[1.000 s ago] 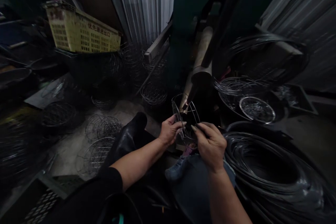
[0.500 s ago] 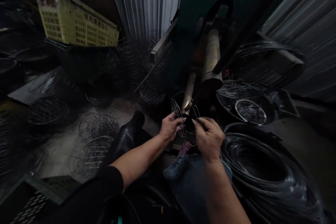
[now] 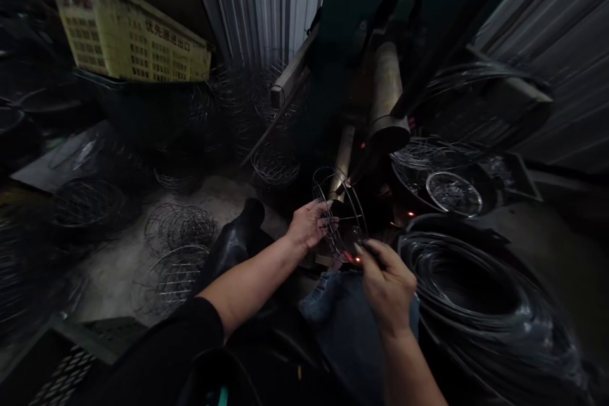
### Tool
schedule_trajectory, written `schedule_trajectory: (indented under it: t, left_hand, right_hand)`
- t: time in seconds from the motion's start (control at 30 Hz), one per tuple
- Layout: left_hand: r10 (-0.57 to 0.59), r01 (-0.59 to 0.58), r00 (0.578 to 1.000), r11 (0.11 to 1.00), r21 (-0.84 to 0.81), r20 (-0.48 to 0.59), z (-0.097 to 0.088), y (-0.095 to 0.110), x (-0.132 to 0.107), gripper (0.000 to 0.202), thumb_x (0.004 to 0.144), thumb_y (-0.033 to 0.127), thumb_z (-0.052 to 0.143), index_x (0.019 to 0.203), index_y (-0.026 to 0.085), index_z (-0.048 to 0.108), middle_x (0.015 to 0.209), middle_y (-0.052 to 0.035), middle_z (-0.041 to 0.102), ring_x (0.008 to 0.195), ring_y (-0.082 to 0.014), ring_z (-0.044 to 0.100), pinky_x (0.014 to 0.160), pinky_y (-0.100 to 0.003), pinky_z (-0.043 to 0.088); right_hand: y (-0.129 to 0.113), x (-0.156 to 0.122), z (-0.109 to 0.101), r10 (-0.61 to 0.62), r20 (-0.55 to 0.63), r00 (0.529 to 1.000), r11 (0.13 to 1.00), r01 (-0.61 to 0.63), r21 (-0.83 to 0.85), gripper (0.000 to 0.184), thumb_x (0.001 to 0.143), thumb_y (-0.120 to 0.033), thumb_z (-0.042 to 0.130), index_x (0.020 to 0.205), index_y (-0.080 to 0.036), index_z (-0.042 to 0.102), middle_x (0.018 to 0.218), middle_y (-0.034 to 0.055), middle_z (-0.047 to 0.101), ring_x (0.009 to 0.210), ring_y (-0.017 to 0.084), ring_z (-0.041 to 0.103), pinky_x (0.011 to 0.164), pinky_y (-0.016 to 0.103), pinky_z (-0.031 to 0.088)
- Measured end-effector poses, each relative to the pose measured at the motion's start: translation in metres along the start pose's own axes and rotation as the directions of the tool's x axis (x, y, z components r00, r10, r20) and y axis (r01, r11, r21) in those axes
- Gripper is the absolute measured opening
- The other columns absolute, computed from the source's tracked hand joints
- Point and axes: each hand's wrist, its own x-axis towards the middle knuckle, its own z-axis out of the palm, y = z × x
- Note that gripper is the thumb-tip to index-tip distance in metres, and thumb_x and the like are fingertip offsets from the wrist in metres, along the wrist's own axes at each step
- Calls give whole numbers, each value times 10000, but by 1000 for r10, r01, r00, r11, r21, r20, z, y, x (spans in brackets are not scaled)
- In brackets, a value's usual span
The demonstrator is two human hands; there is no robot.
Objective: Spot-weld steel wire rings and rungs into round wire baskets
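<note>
A round wire frame (image 3: 360, 206), made of thin metal rings joined by cross wires, is tilted up between my two hands. My left hand (image 3: 308, 226) is closed around its left side, fingers among the wires. On the lower right, my right hand (image 3: 389, 282) pinches at the ring's edge with thumb and fingers; the exact contact is dark. The frame's upper part meets the tip of a brass-coloured metal rod (image 3: 343, 158) on the machine. A thicker metal cylinder (image 3: 387, 85) juts out above it. Small orange sparks (image 3: 358, 259) glow near the frame's lower edge.
Coiled wire (image 3: 476, 317) lies in a tub at my right. Behind it, a basin (image 3: 402, 184) holds wire pieces and a bright ring (image 3: 454, 193). Wire frames (image 3: 178, 273) rest on the floor at left, and a yellow crate (image 3: 133, 44) stands farther back.
Sparks have appeared around the machine and below the frame. The wire frame has turned, its right ring now leaning lower right, and my right hand has shifted down and right.
</note>
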Motion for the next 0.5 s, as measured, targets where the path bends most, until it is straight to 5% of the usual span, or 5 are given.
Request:
schedule_trajectory:
  t: [0.27,0.5]
  left_hand:
    - [-99,100,991,995,2,-90,3,16,31,310,703,325,788,903,151,627,820,-85,649,673,-196,658,617,-333,550]
    - [-100,101,989,995,-2,-108,12,18,39,318,759,360,750,945,144,608,778,-63,636,640,-168,639,645,-333,558]
  right_hand:
    - [-10,51,19,-69,0,998,997,69,-46,160,779,-326,616,717,-198,691,743,49,703,683,192,644,685,315,522]
    - [-13,68,25,-95,-17,995,990,93,-108,166,765,-316,599,707,-194,695,718,50,704,661,195,647,660,315,514]
